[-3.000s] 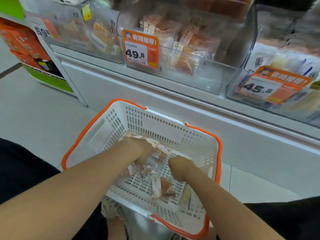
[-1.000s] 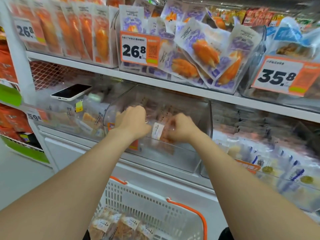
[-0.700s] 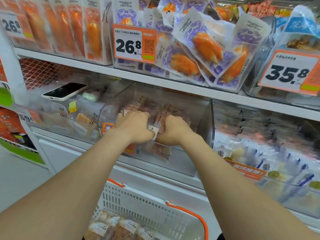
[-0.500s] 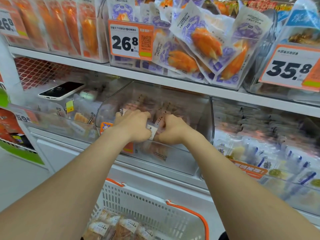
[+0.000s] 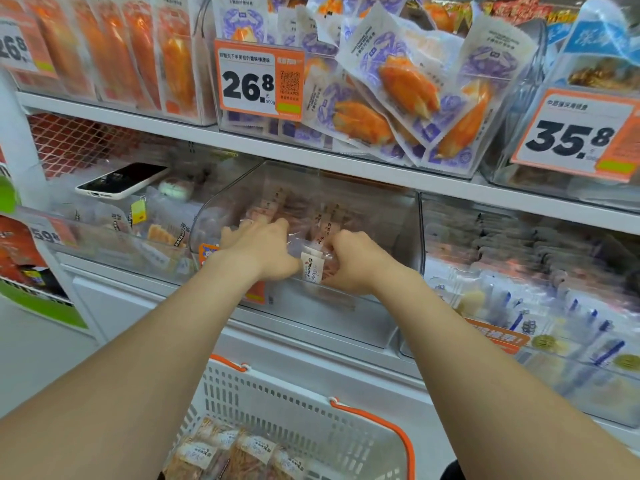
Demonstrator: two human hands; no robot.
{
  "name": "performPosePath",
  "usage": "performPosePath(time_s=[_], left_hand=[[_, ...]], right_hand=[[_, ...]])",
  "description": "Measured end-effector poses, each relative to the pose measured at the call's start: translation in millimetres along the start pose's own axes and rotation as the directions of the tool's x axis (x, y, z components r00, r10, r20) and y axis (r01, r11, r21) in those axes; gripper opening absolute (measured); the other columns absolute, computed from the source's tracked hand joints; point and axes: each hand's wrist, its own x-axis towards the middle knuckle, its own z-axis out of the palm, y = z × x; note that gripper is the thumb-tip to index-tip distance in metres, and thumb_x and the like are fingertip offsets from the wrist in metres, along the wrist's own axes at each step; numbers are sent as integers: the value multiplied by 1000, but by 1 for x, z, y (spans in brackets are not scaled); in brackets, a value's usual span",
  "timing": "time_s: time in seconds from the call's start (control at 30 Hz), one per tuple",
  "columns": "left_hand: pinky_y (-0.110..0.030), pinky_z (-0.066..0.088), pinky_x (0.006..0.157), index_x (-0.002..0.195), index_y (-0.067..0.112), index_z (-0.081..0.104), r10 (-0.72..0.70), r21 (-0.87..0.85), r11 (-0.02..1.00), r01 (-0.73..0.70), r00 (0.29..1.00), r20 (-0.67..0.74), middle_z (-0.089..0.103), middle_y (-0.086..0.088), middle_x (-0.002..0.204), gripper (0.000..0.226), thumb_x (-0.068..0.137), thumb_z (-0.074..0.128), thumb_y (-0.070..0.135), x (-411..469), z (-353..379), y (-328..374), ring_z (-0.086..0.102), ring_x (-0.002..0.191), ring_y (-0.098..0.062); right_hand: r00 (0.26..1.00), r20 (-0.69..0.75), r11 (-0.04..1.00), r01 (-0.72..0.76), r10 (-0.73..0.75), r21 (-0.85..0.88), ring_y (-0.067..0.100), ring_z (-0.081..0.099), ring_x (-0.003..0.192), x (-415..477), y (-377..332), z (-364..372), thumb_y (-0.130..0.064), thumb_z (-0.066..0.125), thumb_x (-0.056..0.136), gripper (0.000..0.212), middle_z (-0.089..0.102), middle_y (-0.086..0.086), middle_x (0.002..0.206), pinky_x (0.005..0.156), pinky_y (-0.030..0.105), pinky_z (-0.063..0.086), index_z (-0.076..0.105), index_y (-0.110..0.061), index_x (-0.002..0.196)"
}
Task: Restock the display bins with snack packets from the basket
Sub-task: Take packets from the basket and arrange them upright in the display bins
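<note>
snack packets (image 5: 313, 268) stand upright between both hands, just inside the front wall of the clear display bin (image 5: 346, 306). right hand (image 5: 353, 263) curls round them; left hand (image 5: 263, 251) has fingers spread, pressing their left side. basket (image 5: 304, 407) sits below.

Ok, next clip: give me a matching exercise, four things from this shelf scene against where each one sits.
Things:
1 phone
2 basket
3 26.8 price tag
4 white-labelled packet

Places:
A between the left hand and right hand, at the clear bin's front edge
B below the shelves, with snack packets inside
C lying flat over the left bin
D at the front of the upper shelf

Pairs: 1-C, 2-B, 3-D, 4-A
</note>
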Motion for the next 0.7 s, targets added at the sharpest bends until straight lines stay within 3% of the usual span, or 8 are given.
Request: performPosePath(time_s=[0.13, 0.27, 0.33, 0.43, 0.5, 0.6, 0.7], left_hand=[[-52, 36, 107, 132, 26, 48, -51, -5, 999, 51, 999, 11, 49, -13, 142, 65, 80, 68, 60, 2, -2, 4, 44, 135, -36], [-54, 37, 111, 138, 24, 45, -126, 35, 991, 125, 992, 30, 42, -14, 143, 77, 76, 79, 55, 9, -1, 9, 41, 137, -37], [-54, 36, 112, 139, 24, 44, -158, 54, 986, 156, 986, 46, 40, -15, 144, 79, 75, 83, 49, 13, 0, 12, 38, 138, -37], [-54, 37, 111, 142, 21, 43, -193, 93, 978, 187, 979, 60, 39, -16, 145, 87, 72, 88, 47, 20, 1, 14, 36, 139, -37], [-55, 38, 109, 143, 20, 44, -203, 107, 974, 198, 978, 42, 39, -17, 145, 87, 74, 89, 46, 24, 2, 13, 36, 138, -38], [-58, 37, 108, 142, 19, 47, -208, 117, 971, 206, 978, 4, 39, -16, 141, 78, 77, 85, 41, 29, 5, 10, 37, 134, -40], [-59, 35, 107, 140, 19, 49, -194, 166, 966, 200, 980, -48, 34, -15, 142, 84, 71, 89, 42, 28, 5, 10, 34, 134, -40]], right_hand=[[989, 6, 986, -144, 145, -78, 32, 59, 96, 0, 2, 1, -41, 76, 85, 41, 62, 7, 118, 90, 44, 54, 53, -20, 111], [948, -70, 944, -315, 309, -100, 48, 50, 122, 2, -4, 1, -34, 73, 87, 49, 45, 16, 134, 104, 56, 46, 55, -18, 129], [953, -94, 956, -293, 289, -32, 49, 56, 116, 4, -4, 3, -22, 70, 90, 42, 42, 20, 135, 99, 48, 52, 57, -12, 128], [969, -150, 980, -196, 198, 30, 43, 65, 106, 7, -2, 5, -15, 74, 87, 33, 57, 19, 120, 84, 39, 53, 59, -9, 117], [962, -187, 980, -189, 198, 62, 45, 66, 105, 12, 0, 7, -13, 81, 81, 58, 49, 22, 130, 86, 40, 55, 51, -10, 131], [931, -229, 953, -249, 284, 172, 50, 63, 114, 19, 1, 7, -12, 87, 75, 106, 16, 29, 154, 95, 42, 54, 19, -15, 156], [899, -128, 875, -363, 420, 322, 45, 48, 134, 23, 2, 9, -21, 90, 76, 121, 26, 29, 153, 99, 41, 51, 3, -11, 160]])
